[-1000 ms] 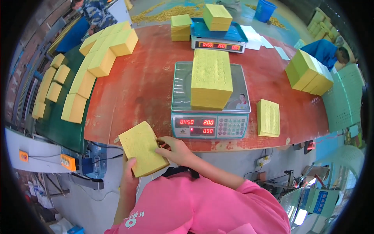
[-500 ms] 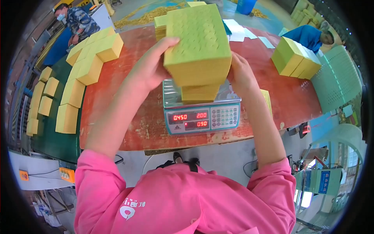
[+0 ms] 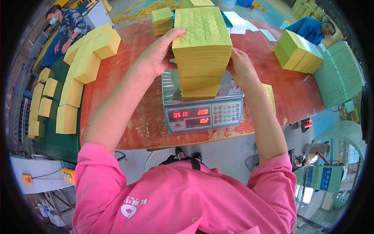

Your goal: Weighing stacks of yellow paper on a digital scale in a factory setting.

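Note:
Between my two hands is a thick stack of yellow paper [image 3: 202, 58], its top sheet marked with rows of round punched patterns. My left hand [image 3: 161, 50] grips its left side, the thumb lying over the top edge. My right hand [image 3: 242, 68] holds the right side; its fingers are partly hidden behind the stack. Directly beneath, another yellow paper stack [image 3: 199, 88] rests on the pan of a digital scale [image 3: 204, 117] with lit red digits. The upper stack appears to sit on the lower one.
Yellow paper blocks [image 3: 87, 67] line the left side, on a red table [image 3: 117, 97] and a green surface [image 3: 52, 144]. More blocks [image 3: 294, 52] stand at right near a person in blue [image 3: 307, 31]. Another person [image 3: 70, 25] is at far left. A small block [image 3: 161, 21] stands behind.
The held stack has come down onto the stack on the scale, and the scale's lit digits have changed. The person at far left has moved their hands.

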Motion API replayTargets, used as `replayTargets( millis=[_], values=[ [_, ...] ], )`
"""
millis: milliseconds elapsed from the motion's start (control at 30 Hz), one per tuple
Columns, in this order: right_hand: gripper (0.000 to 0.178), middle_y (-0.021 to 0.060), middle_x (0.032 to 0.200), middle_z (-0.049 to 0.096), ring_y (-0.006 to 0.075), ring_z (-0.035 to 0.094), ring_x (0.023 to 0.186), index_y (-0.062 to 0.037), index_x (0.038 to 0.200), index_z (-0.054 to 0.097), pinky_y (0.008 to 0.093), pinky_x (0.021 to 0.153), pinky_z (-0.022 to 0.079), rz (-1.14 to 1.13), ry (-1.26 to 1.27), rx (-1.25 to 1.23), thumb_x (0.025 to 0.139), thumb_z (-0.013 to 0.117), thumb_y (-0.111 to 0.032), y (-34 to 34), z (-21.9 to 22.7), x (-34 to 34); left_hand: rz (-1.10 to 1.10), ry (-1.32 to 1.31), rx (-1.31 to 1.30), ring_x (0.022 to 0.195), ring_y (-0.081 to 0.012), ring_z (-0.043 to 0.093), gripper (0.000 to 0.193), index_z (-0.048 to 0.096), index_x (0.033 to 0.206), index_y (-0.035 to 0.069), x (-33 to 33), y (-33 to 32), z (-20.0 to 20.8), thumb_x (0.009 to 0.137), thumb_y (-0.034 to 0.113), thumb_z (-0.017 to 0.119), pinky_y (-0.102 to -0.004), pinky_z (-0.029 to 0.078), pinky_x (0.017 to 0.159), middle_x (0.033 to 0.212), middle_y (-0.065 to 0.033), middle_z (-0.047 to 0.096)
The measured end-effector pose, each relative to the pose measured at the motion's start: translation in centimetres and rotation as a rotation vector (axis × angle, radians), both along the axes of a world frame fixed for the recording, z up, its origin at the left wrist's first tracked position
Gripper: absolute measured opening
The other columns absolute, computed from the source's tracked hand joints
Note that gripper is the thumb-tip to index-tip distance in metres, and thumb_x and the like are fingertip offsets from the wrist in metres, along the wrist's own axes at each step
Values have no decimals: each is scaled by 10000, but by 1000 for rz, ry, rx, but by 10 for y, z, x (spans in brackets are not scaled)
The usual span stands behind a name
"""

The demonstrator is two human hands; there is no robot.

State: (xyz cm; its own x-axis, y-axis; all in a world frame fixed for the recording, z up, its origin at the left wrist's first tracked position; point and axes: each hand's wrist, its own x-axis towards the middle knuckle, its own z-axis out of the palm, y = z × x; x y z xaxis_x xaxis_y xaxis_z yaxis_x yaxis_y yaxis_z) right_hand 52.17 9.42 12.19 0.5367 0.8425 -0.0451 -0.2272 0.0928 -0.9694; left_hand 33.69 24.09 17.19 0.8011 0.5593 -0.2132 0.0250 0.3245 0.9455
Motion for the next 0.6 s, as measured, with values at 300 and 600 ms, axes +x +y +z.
replayTargets(
  millis=[300,600],
  values=[
    [423,-2,947,664,99,570,866,-49,1111,678,299,788,384,-64,-87,-78,983,524,-423,-2,-6,-5,80,9,83,1128,-241,534,737,556,1306,91,-1,-10,-3,763,570,693,-463,426,930,1240,-95,587],
    [436,17,927,650,113,548,857,-20,1086,678,303,790,383,-69,-128,-71,977,519,-410,-3,-3,-10,52,8,96,1143,-205,512,738,527,1337,95,-4,-8,-5,774,535,715,-371,390,953,1226,-69,576]
  ],
)
